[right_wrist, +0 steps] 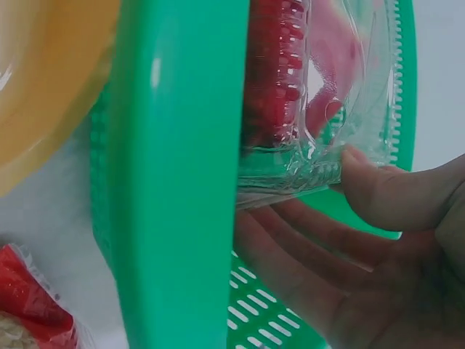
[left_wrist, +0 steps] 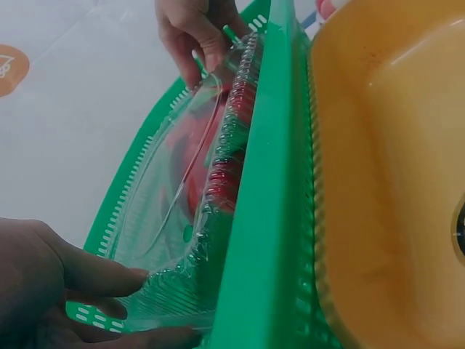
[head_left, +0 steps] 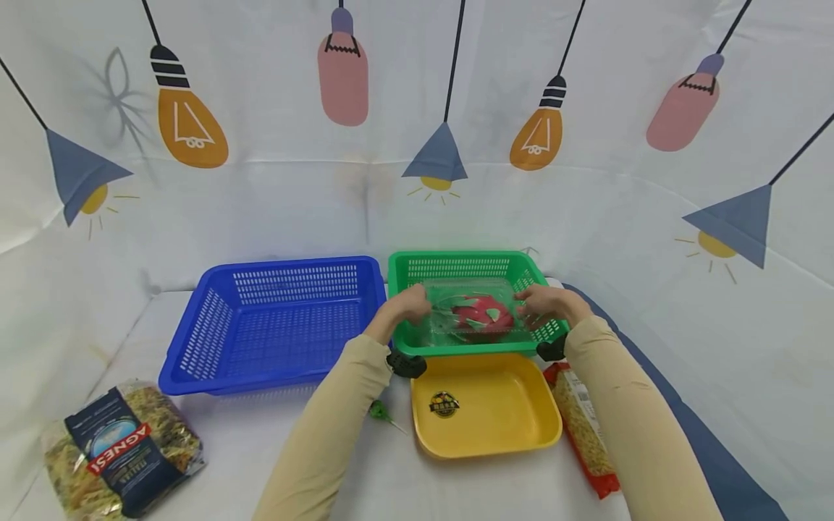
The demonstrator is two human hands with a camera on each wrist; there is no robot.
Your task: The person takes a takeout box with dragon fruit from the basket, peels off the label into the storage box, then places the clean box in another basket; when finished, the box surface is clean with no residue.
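A clear plastic clamshell box point(head_left: 439, 318) with a red dragon fruit point(head_left: 482, 312) inside is within the green basket point(head_left: 469, 350). My left hand point(head_left: 409, 304) holds the box's left end; in the left wrist view its thumb point(left_wrist: 109, 275) lies on the edge, with the fingers lower down. At the opposite end my right hand point(head_left: 544, 302) grips the box. The right wrist view shows that thumb point(right_wrist: 378, 190) against the clear side and the fingers reaching beneath. Whether the box touches the basket floor I cannot tell.
A blue basket point(head_left: 293, 336) stands left of the green one. In front is a yellow tray point(head_left: 489, 412), with a small green item on a pale stick point(head_left: 379, 410) beside it. Pasta bags lie at the left point(head_left: 124, 449) and under the right forearm point(head_left: 583, 420).
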